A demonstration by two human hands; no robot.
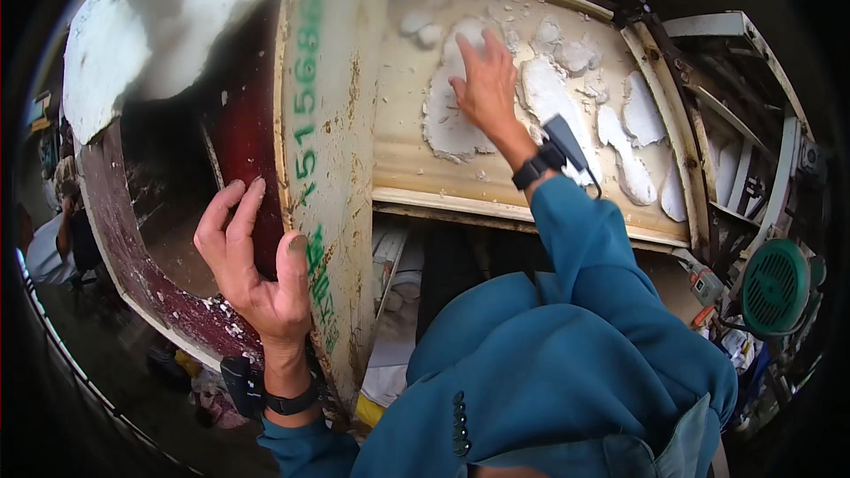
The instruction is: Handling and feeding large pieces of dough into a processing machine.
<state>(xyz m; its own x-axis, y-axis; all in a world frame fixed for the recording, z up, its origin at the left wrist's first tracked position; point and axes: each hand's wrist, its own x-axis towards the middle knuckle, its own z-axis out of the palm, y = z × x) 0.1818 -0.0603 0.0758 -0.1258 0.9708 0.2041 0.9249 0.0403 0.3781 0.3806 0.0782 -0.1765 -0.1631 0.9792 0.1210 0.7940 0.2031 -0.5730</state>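
Observation:
My right hand point(483, 83) is over a flat, ragged-edged white piece point(458, 129) on a cream-coloured belt-like bed point(405, 159), its fingers apart and holding nothing. Whether the fingertips touch the piece I cannot tell. More flat white pieces point(554, 96) and small crumbs lie to its right. My left hand point(255, 252) is raised with fingers spread and nothing in it, beside an upright-edged panel point(339, 146) that bears green writing. Beyond the left hand is a dark red machine opening point(246, 119). A large blurred white mass point(159, 33) rests at its upper rim.
A light-coloured rail point(465, 204) edges the bed on my side. On the right stand a metal frame point(777, 172) and a green slotted motor cover point(773, 285). A person point(56, 239) is at the far left. Bags and cloth point(222, 392) lie below.

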